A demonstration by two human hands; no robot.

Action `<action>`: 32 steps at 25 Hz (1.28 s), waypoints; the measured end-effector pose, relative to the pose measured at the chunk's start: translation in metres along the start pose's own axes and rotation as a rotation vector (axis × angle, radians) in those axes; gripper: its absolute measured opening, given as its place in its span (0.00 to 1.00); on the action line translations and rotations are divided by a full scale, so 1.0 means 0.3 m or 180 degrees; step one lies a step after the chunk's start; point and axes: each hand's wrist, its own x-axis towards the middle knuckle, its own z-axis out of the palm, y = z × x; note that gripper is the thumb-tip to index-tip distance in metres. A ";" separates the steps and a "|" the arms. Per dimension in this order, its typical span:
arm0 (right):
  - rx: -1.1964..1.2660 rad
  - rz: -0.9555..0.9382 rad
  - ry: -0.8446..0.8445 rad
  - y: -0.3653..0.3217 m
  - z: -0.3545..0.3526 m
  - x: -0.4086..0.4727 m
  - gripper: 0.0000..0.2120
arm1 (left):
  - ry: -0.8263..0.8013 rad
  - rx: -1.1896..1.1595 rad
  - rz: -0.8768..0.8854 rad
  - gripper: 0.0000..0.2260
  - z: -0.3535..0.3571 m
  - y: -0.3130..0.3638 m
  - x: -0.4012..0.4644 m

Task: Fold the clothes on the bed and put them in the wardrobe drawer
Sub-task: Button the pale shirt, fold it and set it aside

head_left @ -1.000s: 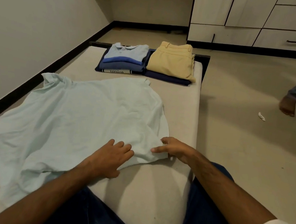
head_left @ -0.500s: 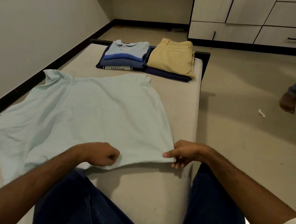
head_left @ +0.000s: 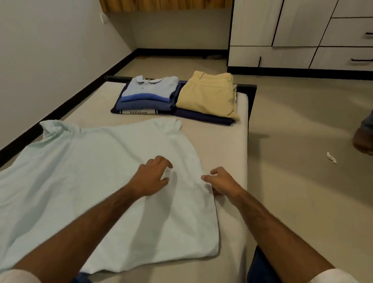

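Smoothing step in hand, by the look of it: pale mint shirt (head_left: 79, 190) spread flat across near half of bed (head_left: 226, 145). Left hand (head_left: 152, 177) resting on cloth mid-shirt, fingers loosely bent, nothing grasped. Right hand (head_left: 221, 183) pinching shirt's right edge. Folded stacks (head_left: 178, 99) waiting at far end. Next, probably: lift right edge, fold leftward over middle. Wardrobe drawers (head_left: 359, 60) far right, closed.

Left hand (head_left: 151, 179) flat; right hand (head_left: 222, 183) pinching.
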 end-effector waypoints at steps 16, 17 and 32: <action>-0.1253 -0.2115 -0.2204 -0.254 0.276 0.163 0.24 | 0.0305 -0.2462 -0.1691 0.13 -0.077 -0.169 0.235; -0.0447 -0.1834 -0.2152 -0.249 0.241 0.180 0.21 | 0.0486 -0.2442 -0.1699 0.08 -0.058 -0.178 0.233; 0.3263 0.0270 -0.0198 -0.326 0.339 0.517 0.34 | 0.0272 -0.3042 -0.1176 0.26 -0.053 -0.140 0.237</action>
